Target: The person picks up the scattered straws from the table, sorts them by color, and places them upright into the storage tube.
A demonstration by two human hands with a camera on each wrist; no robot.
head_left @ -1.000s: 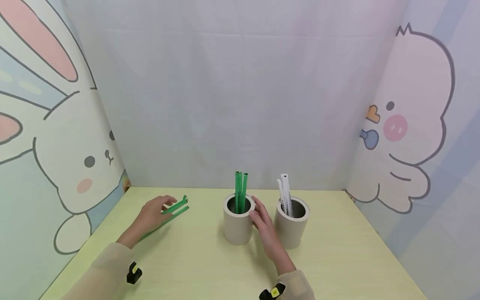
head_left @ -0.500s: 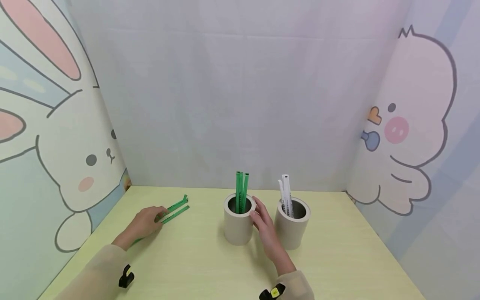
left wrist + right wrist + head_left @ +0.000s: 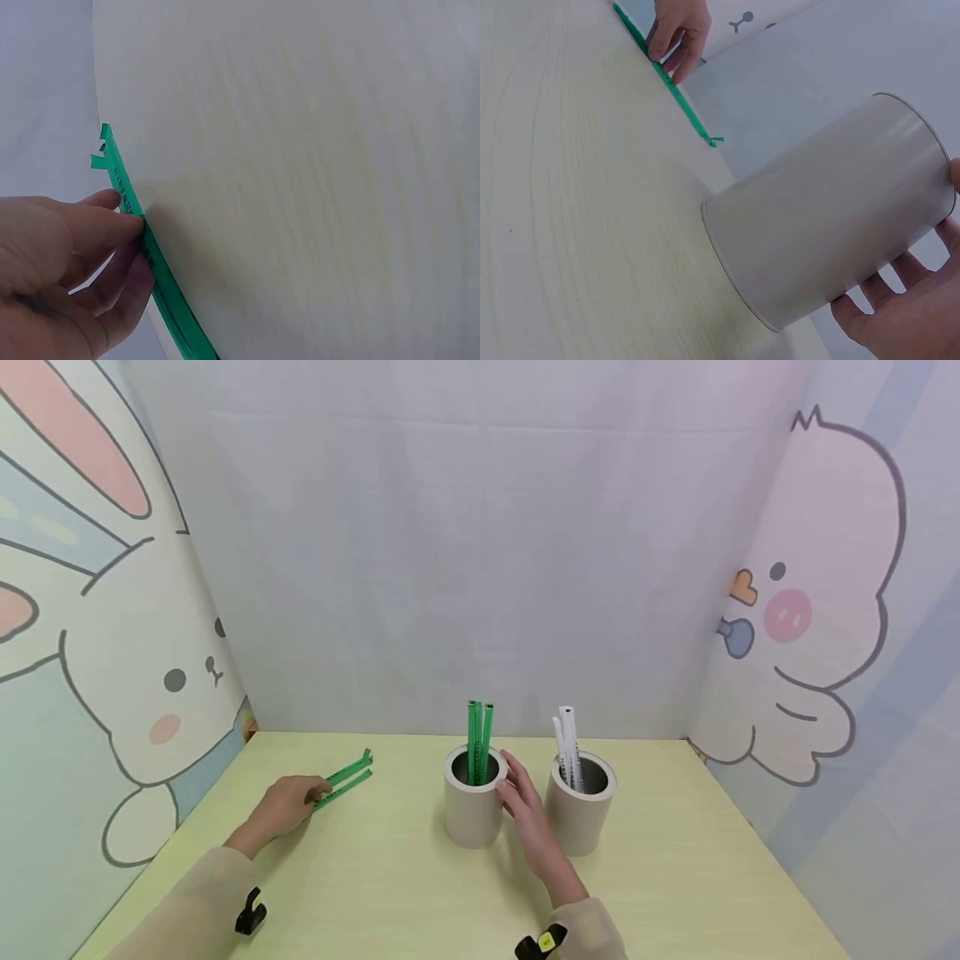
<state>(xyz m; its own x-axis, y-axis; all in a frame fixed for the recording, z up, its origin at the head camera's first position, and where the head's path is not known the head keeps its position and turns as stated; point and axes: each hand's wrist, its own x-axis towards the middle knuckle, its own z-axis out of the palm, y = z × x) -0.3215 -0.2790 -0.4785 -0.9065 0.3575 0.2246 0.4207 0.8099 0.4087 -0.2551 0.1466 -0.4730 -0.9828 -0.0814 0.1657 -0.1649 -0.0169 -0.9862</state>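
Observation:
My left hand [image 3: 285, 805] pinches a long, thin green wrapped straw [image 3: 165, 289] on the table, fingertips around its middle. Two green strips [image 3: 345, 787] reach past the fingers in the head view; their near ends are hidden under the hand. My right hand [image 3: 531, 822] holds the right side of a light grey cup [image 3: 472, 818], its thumb near the rim and its fingers along the wall. Several green wrapped straws [image 3: 480, 739] stand upright in that cup. In the right wrist view the same cup [image 3: 832, 206] shows large, standing on the table.
Just right of my right hand stands a second grey cup [image 3: 576, 822] with several white wrapped straws [image 3: 570, 747]. The pale wooden table [image 3: 397, 893] ends at a grey curtain [image 3: 465, 568]. Cartoon-printed panels [image 3: 150, 693] flank both sides.
My left hand has come down and back slightly onto the green straws, and its fingers have closed in. The right hand and both cups have stayed in place.

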